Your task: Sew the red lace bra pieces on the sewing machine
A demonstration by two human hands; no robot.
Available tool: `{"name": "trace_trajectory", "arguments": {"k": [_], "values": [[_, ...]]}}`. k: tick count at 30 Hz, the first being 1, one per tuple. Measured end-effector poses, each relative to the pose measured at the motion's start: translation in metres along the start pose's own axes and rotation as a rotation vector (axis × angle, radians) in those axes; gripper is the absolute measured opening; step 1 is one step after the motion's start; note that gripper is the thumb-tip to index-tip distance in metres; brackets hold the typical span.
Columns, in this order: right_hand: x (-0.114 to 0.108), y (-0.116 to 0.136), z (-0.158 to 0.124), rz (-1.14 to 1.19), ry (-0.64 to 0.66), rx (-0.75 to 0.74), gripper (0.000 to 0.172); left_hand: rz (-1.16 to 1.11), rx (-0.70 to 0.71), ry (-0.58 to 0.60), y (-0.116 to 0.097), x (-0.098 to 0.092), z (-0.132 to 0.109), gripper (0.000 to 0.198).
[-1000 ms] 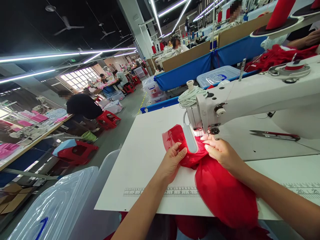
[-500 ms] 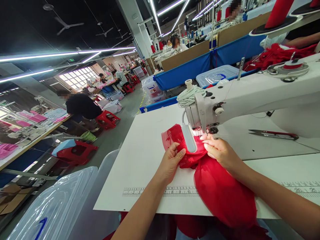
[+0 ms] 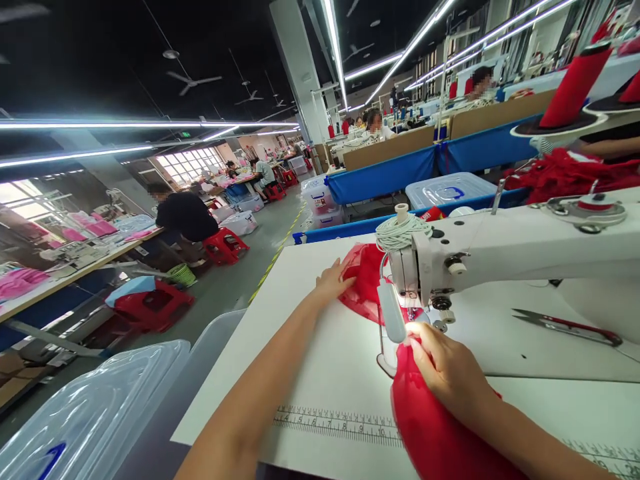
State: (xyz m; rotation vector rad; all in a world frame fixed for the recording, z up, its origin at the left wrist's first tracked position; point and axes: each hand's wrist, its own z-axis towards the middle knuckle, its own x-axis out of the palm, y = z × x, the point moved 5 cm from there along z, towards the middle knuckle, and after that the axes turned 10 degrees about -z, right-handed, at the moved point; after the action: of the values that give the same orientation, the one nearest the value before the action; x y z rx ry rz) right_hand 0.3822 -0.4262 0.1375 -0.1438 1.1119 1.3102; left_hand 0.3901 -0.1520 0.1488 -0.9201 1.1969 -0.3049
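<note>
Sheer red fabric (image 3: 367, 283) lies on the white sewing table, beneath and behind the head of a white sewing machine (image 3: 520, 247). My left hand (image 3: 333, 283) rests at the fabric's left edge, thumb and fingers apart. In front of the needle area, my right hand (image 3: 445, 367) pinches a gathered part of the same fabric, which hangs down over the table's front edge. A small pale lamp (image 3: 393, 313) on a bent stalk lights the spot just beside my right fingertips. The needle tip is too small to make out.
Thread snips (image 3: 570, 327) lie right of the machine head. A ruler scale (image 3: 345, 427) runs along the table's front. Clear plastic bins (image 3: 120, 400) stand at left. A red thread cone (image 3: 575, 87) and heaped red fabric (image 3: 575, 173) are behind the machine. Other people sit farther off.
My left hand has moved away from me and released its pinch. The fabric has shifted behind the needle area. My right hand has come nearer, still pinching it. The view has tilted.
</note>
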Motion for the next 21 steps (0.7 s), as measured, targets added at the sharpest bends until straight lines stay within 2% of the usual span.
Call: {"name": "trace_trajectory", "arguments": {"k": [3,6,8,10,13,15,17,19,21], "values": [[-0.001,0.002,0.001,-0.035,-0.041,-0.045,0.023,-0.020,0.060,-0.055,-0.005,0.017,0.017,0.035],[-0.001,0.006,0.001,-0.074,-0.083,-0.107,0.023,-0.044,0.134,-0.004,-0.014,0.036,0.029,0.028],[0.000,0.008,0.001,-0.116,-0.085,-0.136,0.024,-0.047,0.133,0.004,-0.016,0.043,0.038,0.028],[0.001,0.009,0.001,-0.163,-0.073,-0.164,0.025,-0.046,0.097,-0.057,-0.016,0.045,0.046,0.031],[0.000,0.009,0.001,-0.184,-0.030,-0.179,0.028,-0.067,0.032,-0.210,-0.011,0.041,0.053,0.033],[-0.002,0.004,0.003,-0.159,0.019,-0.111,0.028,-0.098,-0.005,-0.312,-0.008,0.035,0.050,0.032],[-0.006,-0.004,0.005,-0.148,0.057,0.022,0.024,-0.134,-0.035,-0.390,-0.005,0.031,0.040,0.032],[-0.010,-0.011,0.007,-0.169,0.069,0.145,0.019,-0.169,-0.047,-0.413,-0.004,0.030,0.022,0.030],[-0.013,-0.015,0.009,-0.196,0.074,0.225,0.015,-0.199,-0.036,-0.374,-0.007,0.036,-0.004,0.021]]}}
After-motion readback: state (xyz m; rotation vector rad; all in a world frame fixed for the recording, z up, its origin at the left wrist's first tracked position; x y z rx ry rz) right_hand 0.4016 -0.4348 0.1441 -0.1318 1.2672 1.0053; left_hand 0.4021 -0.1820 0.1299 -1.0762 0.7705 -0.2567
